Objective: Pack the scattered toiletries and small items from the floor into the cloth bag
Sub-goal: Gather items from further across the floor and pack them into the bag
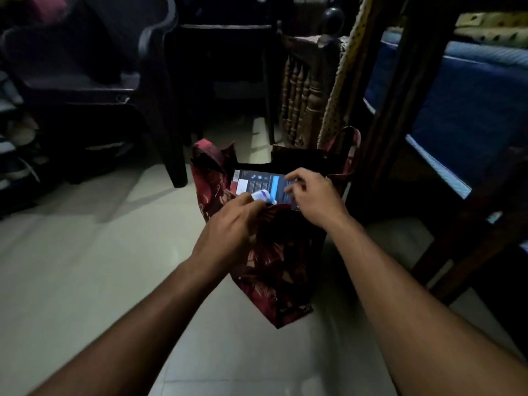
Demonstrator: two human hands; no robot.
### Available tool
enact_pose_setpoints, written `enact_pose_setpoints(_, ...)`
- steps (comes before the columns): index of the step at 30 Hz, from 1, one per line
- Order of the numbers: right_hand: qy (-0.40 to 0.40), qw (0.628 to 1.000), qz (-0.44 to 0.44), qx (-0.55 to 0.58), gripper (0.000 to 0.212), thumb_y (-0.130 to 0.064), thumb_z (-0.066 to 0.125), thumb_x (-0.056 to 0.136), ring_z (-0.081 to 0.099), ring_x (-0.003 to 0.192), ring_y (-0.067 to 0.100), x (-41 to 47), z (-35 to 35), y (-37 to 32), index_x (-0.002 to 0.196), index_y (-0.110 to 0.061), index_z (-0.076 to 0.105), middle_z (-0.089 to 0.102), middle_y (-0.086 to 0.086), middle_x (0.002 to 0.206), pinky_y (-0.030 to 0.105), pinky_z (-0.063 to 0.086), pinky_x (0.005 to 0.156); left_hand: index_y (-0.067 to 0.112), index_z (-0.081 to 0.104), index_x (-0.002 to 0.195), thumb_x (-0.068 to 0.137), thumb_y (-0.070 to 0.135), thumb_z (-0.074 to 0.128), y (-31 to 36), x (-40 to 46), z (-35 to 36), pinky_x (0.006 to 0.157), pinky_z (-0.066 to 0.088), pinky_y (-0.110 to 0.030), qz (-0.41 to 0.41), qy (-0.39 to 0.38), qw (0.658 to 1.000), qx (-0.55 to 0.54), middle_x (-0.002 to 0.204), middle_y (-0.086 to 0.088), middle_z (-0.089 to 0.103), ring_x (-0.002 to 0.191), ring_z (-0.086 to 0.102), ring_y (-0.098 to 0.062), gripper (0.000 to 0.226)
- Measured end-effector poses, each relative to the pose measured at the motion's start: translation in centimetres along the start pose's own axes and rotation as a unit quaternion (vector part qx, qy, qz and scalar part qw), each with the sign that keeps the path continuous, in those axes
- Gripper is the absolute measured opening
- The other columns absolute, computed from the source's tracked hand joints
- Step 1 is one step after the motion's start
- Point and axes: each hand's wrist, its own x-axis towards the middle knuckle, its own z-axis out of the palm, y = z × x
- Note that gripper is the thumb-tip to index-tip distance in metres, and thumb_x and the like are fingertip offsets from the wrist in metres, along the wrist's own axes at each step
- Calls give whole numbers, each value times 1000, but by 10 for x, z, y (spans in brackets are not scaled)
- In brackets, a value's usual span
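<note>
On pale tile floor (85,281): red cloth bag (274,261), dark chair (94,67) behind.

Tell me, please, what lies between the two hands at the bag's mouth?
In the head view, a dark printed box lies between left hand and right hand, at the cloth bag.

One view only, worn on the head, looking forward and steeply down over both forearms. It sits close above the pale tiled floor (85,281), centred on the dark red patterned cloth bag (274,267), wide-angle edges bending the dark plastic chair (114,67).
</note>
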Motion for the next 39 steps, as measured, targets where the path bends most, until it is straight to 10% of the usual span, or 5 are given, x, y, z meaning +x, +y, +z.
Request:
enact_pose_setpoints(11,-363,883,49,-294,63,-14,39,100,43,139,35,-16,20,-17,158,-26,20,37,12,159,48,39,111,14,72,98,81,8,77,-3,-37,-4,61,44,-17,58,39,997,-30,97,0,63,79,53,-11,19)
enact_pose_setpoints(16,-312,896,99,-301,77,-22,46,99,50,131,39,-9,36,-7,160,-12,0,43,23,152,49,43,105,15,72,102,78,2,80,-1,-38,-2,70,38,-10,57,39,997,-40,103,0,64,85,55,-9,29)
enact_pose_setpoints(26,-237,921,15,-309,35,-34,71,82,69,88,27,-4,1,-45,113,-18,65,72,10,108,38,60,79,26,52,135,88,0,67,-10,-44,-16,72,51,-13,6,51,996,-68,141,-2,39,115,55,-12,55)
enact_pose_setpoints(32,66,968,-128,-208,12,-27,56,88,60,83,26,-38,-16,-141,100,-24,60,63,2,94,33,46,72,36,41,134,93,17,63,-45,-78,-30,64,60,-37,-38,32,998,-43,133,9,38,98,64,-10,50)
enact_pose_setpoints(39,-100,949,-279,-105,19,-37,56,90,62,83,21,-110,101,-181,102,-26,47,61,-6,90,38,52,68,25,47,141,86,14,66,-101,-107,-73,81,53,-34,-172,42,976,-127,117,6,52,96,58,-7,59)
